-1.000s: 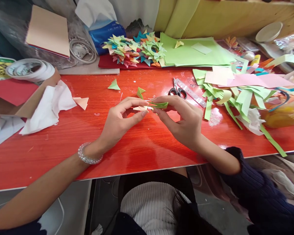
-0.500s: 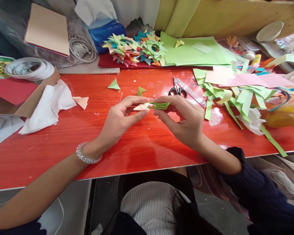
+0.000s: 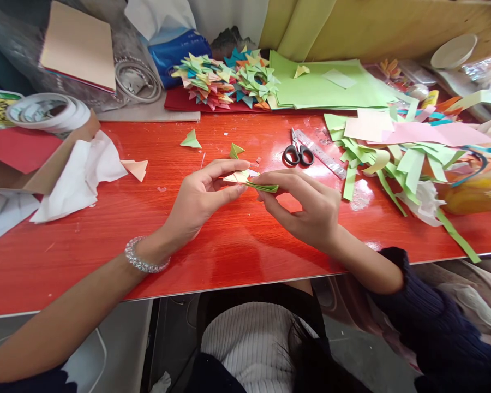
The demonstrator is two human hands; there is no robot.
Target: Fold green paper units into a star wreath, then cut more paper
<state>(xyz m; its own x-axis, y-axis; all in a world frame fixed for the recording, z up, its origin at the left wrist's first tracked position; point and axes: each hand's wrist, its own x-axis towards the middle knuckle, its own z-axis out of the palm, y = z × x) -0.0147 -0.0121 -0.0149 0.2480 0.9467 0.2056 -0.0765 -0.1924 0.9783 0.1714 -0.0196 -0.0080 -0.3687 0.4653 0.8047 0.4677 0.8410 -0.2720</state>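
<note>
Between my hands, above the red table [image 3: 213, 245], is a small folded paper piece [image 3: 262, 188] with a pale yellow-pink part on the left and a green part on the right. My left hand [image 3: 207, 196] pinches the pale end between thumb and fingers. The green end is pinched by my right hand [image 3: 305, 199], whose fingertips partly hide it. Just behind my left fingers lies a yellow-green folded triangle [image 3: 236, 150]. A green folded triangle [image 3: 191, 139] rests farther back, and a peach one [image 3: 136, 168] lies to the left.
Black-handled scissors [image 3: 298, 153] lie beside a clear ruler [image 3: 321, 154]. Paper strips [image 3: 413, 164] are heaped at right. Folded-paper rings [image 3: 204, 82] and green sheets [image 3: 331, 93] line the back. At left are tape rolls [image 3: 45, 112], a cardboard box [image 3: 36, 177] and tissue [image 3: 82, 174].
The green part has tilted down and its layers look closer together. My right fingers have shifted slightly down over it. My left hand stays nearly in place.
</note>
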